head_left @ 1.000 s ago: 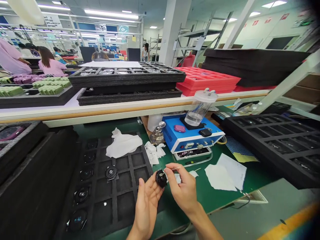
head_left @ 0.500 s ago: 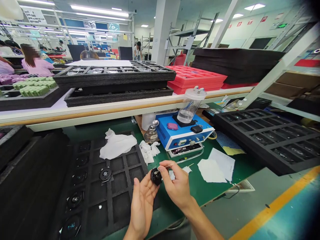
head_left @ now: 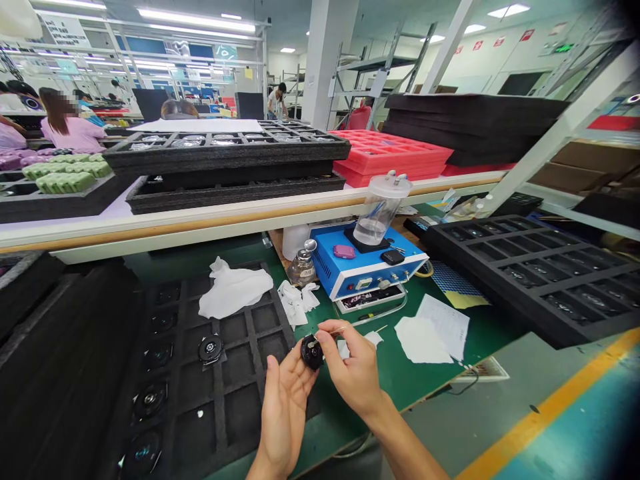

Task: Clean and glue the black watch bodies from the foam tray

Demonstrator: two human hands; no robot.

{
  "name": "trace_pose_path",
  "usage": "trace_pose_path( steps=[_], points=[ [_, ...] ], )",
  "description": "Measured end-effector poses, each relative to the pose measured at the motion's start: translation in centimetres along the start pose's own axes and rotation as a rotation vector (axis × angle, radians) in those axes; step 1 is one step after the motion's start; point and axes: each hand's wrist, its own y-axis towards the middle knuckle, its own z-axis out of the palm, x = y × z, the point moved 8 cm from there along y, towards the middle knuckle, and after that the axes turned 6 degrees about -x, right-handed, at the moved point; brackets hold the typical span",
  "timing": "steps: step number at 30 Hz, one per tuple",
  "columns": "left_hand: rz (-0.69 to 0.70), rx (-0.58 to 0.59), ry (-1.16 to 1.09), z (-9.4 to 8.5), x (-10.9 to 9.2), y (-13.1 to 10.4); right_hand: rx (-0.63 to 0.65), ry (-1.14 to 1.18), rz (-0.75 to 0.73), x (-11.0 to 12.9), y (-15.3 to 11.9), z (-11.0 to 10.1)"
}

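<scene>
A round black watch body (head_left: 311,355) rests on the fingers of my left hand (head_left: 286,403), tilted, with the palm turned up and the thumb apart. My right hand (head_left: 354,367) pinches a thin pale swab (head_left: 337,329) between thumb and fingers. The whitish end of the swab touches the watch body's face. To the left, a black foam tray (head_left: 197,393) holds a column of round watch bodies along its left side. One more watch body (head_left: 211,348) lies in a middle compartment, and a white cloth (head_left: 235,290) covers some of the far compartments.
A blue machine (head_left: 367,260) carries a clear cup (head_left: 380,210) with liquid. Beside it stand a small glass bottle (head_left: 302,267) and crumpled tissues (head_left: 296,301). White papers (head_left: 425,337) lie rightward, near another foam tray (head_left: 530,267). A shelf (head_left: 240,223) with stacked trays crosses above the bench.
Both hands stay almost still, with the swab at the watch body as before. The view has shifted very slightly. A person in the background leans lower.
</scene>
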Motion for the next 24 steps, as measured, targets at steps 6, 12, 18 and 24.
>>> trace_pose_path(
  steps=[6,12,18,24],
  points=[
    [0.003,0.004,0.0,0.11,-0.05,-0.04,-0.008,-0.008,-0.019,0.21,0.13,-0.09],
    [0.002,-0.003,0.003,0.06,-0.02,-0.04,-0.013,-0.011,-0.02,0.22,0.14,-0.12],
    [0.004,-0.007,0.004,0.05,-0.04,-0.02,-0.013,-0.002,-0.015,0.17,0.1,-0.09],
    [0.004,0.005,0.015,0.14,-0.05,-0.12,-0.009,0.011,-0.012,0.14,0.08,-0.08]
  ],
)
